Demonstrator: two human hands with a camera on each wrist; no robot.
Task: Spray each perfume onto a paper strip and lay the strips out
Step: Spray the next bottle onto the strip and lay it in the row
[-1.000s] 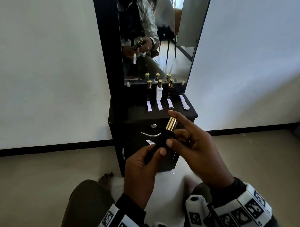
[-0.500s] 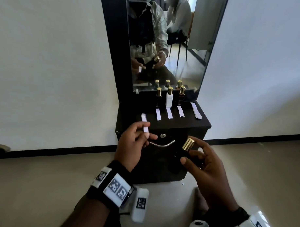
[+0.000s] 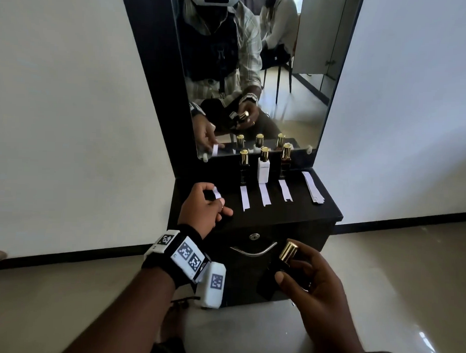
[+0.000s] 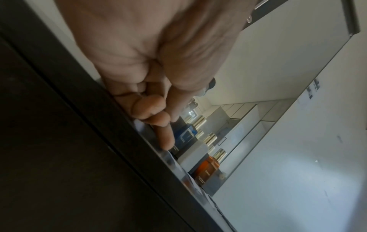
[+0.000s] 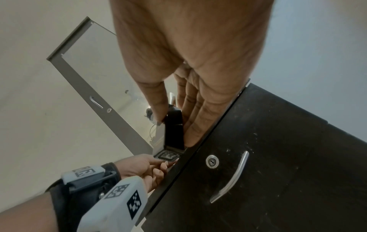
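Note:
My left hand [image 3: 204, 204] pinches a white paper strip [image 3: 217, 193] just above the left part of the black cabinet top [image 3: 317, 216]. Lower right, in front of the cabinet, my right hand [image 3: 302, 274] grips a black perfume bottle [image 3: 271, 282] with a gold cap [image 3: 288, 251]; the right wrist view shows the same bottle [image 5: 174, 130] between thumb and fingers. Three bottles stand in a row by the mirror: a dark one [image 3: 244, 167], a white one [image 3: 264, 167] and an amber one [image 3: 285, 162]. A strip [image 3: 244, 202] lies in front of each.
A small stack of spare strips [image 3: 313, 188] lies at the right of the cabinet top. The mirror [image 3: 256, 71] rises behind the bottles. The cabinet front has a lock [image 3: 254, 236] and a curved metal handle [image 3: 253, 251]. White walls flank the cabinet; pale floor lies below.
My left hand carried the strip up and away from the bottle to the cabinet top's left side. The right hand drew the capped bottle down and to the right.

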